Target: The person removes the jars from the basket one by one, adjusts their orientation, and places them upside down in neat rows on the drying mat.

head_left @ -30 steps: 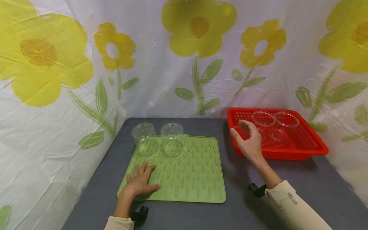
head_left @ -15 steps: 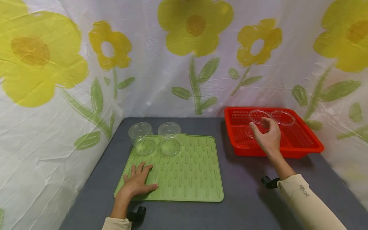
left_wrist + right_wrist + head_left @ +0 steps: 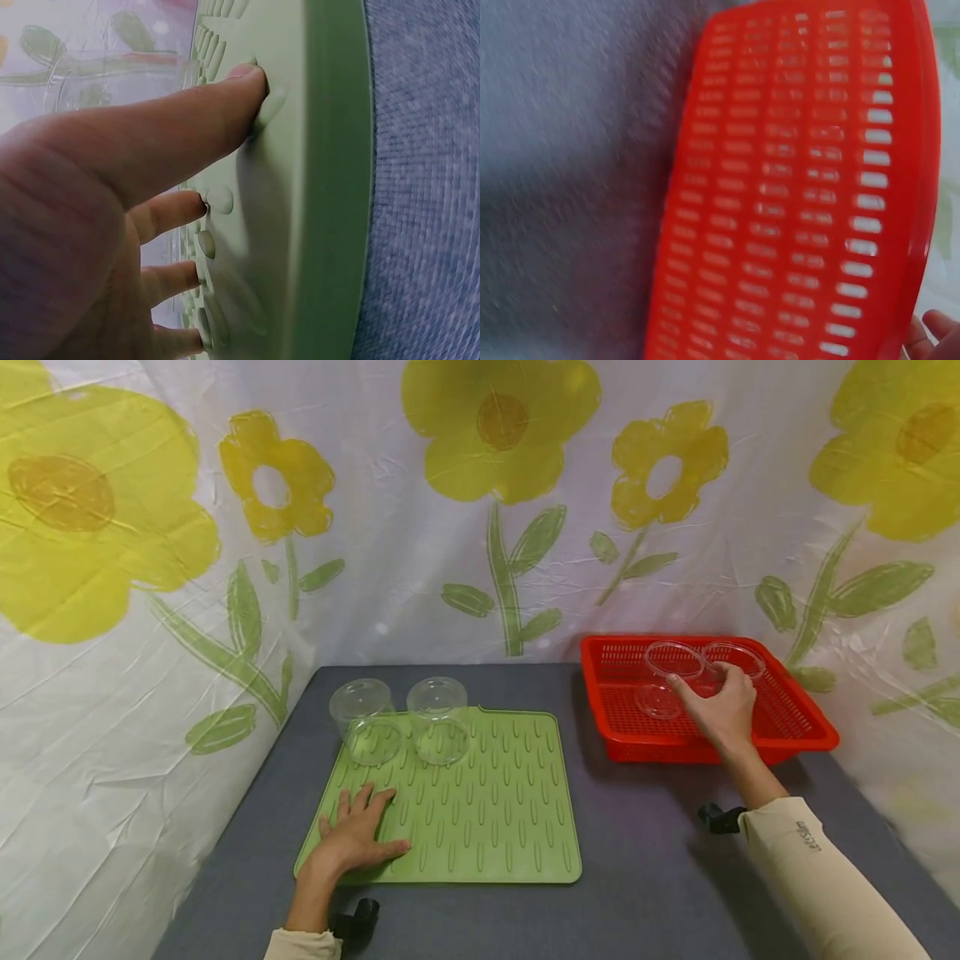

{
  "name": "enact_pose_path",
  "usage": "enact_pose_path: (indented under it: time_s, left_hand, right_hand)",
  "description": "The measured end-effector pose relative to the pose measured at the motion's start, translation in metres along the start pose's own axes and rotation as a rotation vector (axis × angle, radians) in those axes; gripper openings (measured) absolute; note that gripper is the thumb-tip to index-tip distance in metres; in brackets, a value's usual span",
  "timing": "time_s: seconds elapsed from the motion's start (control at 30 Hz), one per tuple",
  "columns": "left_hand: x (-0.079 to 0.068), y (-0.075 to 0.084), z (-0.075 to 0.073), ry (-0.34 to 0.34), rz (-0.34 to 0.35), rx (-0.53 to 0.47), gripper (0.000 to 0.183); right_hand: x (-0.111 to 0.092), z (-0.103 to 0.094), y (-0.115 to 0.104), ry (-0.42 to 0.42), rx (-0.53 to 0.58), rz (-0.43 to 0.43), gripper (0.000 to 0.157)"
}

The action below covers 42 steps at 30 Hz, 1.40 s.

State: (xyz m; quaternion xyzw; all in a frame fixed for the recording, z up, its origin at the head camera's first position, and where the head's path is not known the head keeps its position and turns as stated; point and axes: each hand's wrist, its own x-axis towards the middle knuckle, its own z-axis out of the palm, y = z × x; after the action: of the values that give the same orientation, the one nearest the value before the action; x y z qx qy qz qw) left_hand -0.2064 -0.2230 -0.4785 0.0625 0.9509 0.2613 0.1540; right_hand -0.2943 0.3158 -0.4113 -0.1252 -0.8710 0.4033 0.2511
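Observation:
My left hand (image 3: pixel 352 839) rests spread on the green ridged mat (image 3: pixel 487 802); in the left wrist view, the thumb (image 3: pixel 202 112) and fingertips touch its surface. Two clear plastic cups, a left one (image 3: pixel 362 718) and a right one (image 3: pixel 438 718), stand at the mat's back left. My right hand (image 3: pixel 723 710) reaches over the front of the red basket (image 3: pixel 652 750), its thumb and fingers apart beside a clear cup (image 3: pixel 675 658) inside. Contact with that cup is unclear. Another clear cup (image 3: pixel 733 657) is partly hidden behind the fingers. In the right wrist view only some fingers (image 3: pixel 930 334) show.
Beneath everything lies a dark grey tabletop (image 3: pixel 630 852). A white curtain (image 3: pixel 390 527) with yellow flowers closes off the back and sides. The basket's perforated wall (image 3: pixel 780 180) stands between the tabletop and my right hand.
My right hand has moved right and forward into the basket, its thumb and fingers spreading apart beside the cups. The left hand stays on the mat. The head view has shifted slightly.

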Motion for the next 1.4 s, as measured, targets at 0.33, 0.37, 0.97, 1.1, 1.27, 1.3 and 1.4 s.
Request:
enact_pose_path:
  time_s: [0.33,0.37,0.97,1.1,1.27,1.3,1.4]
  left_hand:
    - [-0.006,0.011,-0.008,-0.005,-0.020,0.034,0.092]
    - [-0.005,0.011,-0.008,-0.004,-0.019,0.035,0.092]
    - [-0.004,0.012,-0.007,-0.005,-0.009,0.003,0.093]
    - [-0.004,0.012,-0.007,-0.005,-0.016,0.011,0.093]
    - [-0.006,0.014,-0.007,-0.006,-0.014,0.019,0.091]
    - [-0.007,0.014,-0.008,-0.005,-0.013,0.019,0.091]
    - [-0.007,0.014,-0.007,-0.005,-0.016,0.022,0.090]
  right_hand:
    - [0.032,-0.016,-0.010,-0.115,-0.215,-0.034,0.093]
    - [0.036,-0.016,-0.010,-0.123,-0.226,-0.040,0.094]
    - [0.061,-0.014,-0.005,-0.275,-0.365,-0.074,0.104]
    - [0.064,-0.014,-0.004,-0.334,-0.408,-0.056,0.112]
    - [0.068,-0.016,-0.007,-0.414,-0.463,-0.036,0.120]
    - [0.069,-0.017,-0.007,-0.431,-0.472,-0.034,0.121]
    - [0.070,-0.018,-0.009,-0.475,-0.491,-0.031,0.122]
